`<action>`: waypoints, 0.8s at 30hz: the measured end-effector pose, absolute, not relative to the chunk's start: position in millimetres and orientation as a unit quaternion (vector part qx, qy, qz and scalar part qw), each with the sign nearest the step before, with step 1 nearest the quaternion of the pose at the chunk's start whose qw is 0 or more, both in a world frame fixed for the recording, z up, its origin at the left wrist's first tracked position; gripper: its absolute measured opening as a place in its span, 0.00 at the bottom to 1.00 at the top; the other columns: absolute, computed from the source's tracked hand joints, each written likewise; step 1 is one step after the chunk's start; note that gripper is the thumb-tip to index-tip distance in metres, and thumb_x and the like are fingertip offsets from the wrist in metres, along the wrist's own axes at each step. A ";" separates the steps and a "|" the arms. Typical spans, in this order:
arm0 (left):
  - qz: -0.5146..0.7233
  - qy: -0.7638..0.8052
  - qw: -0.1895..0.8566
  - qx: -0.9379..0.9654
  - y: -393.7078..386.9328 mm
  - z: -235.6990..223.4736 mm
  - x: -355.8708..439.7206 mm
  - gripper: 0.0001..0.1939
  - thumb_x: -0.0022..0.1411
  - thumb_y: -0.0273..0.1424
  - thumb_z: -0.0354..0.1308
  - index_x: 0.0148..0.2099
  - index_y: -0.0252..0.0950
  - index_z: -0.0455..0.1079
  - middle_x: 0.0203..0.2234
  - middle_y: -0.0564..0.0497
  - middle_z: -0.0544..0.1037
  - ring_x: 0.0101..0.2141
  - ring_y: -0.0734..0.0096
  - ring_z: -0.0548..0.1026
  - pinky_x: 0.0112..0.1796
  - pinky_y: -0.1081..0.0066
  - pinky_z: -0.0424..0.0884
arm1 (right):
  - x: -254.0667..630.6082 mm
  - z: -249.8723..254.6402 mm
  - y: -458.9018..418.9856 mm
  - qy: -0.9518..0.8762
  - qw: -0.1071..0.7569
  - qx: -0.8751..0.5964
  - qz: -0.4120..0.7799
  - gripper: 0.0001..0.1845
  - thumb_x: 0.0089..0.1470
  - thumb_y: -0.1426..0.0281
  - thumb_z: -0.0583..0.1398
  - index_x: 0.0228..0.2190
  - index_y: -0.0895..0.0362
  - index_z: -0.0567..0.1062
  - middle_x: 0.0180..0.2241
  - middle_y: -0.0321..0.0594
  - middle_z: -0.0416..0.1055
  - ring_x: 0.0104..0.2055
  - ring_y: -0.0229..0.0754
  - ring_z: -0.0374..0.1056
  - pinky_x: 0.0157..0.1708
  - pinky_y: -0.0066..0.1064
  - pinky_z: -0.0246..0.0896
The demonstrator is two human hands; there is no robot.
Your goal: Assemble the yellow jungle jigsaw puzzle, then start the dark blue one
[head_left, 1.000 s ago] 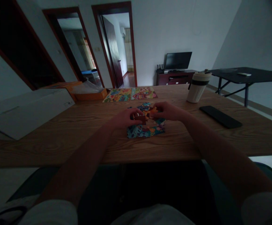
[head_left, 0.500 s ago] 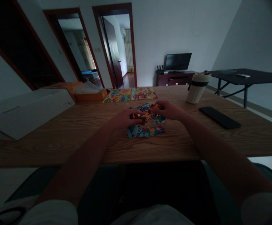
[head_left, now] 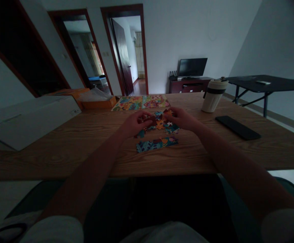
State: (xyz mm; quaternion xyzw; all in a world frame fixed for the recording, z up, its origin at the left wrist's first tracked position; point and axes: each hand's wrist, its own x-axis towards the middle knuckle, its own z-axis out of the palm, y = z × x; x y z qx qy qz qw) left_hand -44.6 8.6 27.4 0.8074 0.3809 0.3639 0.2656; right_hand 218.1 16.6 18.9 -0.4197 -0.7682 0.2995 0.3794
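My left hand (head_left: 136,124) is closed, thumb and fingers pinching a dark reddish-brown puzzle piece (head_left: 152,120) above the loose pieces. To its right, my right hand (head_left: 178,118) pinches an orange-and-brown puzzle piece (head_left: 168,112) at the far side of the pile. Between the hands lies a heap of loose jigsaw pieces (head_left: 160,125), mostly teal and orange, partly hidden by my fingers. Nearer to me, a joined strip of puzzle pieces (head_left: 157,144) with leaves and a yellow-orange flower lies flat on the wooden table (head_left: 98,158).
Two colourful picture sheets (head_left: 140,102) lie behind the pieces. At the left stand a long white box (head_left: 35,118) and an orange box (head_left: 98,103) with clear plastic in it. A cream tumbler (head_left: 214,96) and a black phone-like slab (head_left: 237,127) are on the right.
My left hand has lifted slightly up and away from the joined strip with its brown piece, uncovering more of the strip. My right hand has barely moved and its piece has tilted.
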 end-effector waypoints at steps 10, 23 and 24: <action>0.381 0.402 0.296 0.778 11.1 22.1 -35.8 0.16 0.57 0.41 0.65 0.38 0.38 0.62 0.30 0.53 0.76 0.31 0.70 0.75 0.33 0.71 0.70 | 198.7 8.9 16.5 -0.728 0.404 -0.450 0.322 0.24 0.59 0.48 0.59 0.44 0.54 0.71 0.43 0.48 0.77 0.42 0.47 0.74 0.38 0.35 0.72; 0.308 0.511 0.222 0.771 56.8 6.1 -55.7 0.19 0.69 0.45 0.50 0.50 0.37 0.72 0.47 0.42 0.81 0.47 0.59 0.78 0.48 0.64 0.70 | 239.7 -7.0 48.8 -0.755 0.293 -0.564 0.160 0.25 0.60 0.52 0.60 0.49 0.58 0.77 0.46 0.53 0.77 0.47 0.52 0.74 0.47 0.41 0.66; 0.288 0.510 0.207 0.784 55.4 6.8 -56.9 0.19 0.69 0.45 0.51 0.50 0.38 0.73 0.48 0.42 0.81 0.47 0.58 0.78 0.48 0.64 0.70 | 240.4 -3.8 45.1 -0.775 0.278 -0.543 0.167 0.24 0.59 0.52 0.61 0.48 0.57 0.78 0.46 0.52 0.78 0.46 0.51 0.74 0.46 0.40 0.67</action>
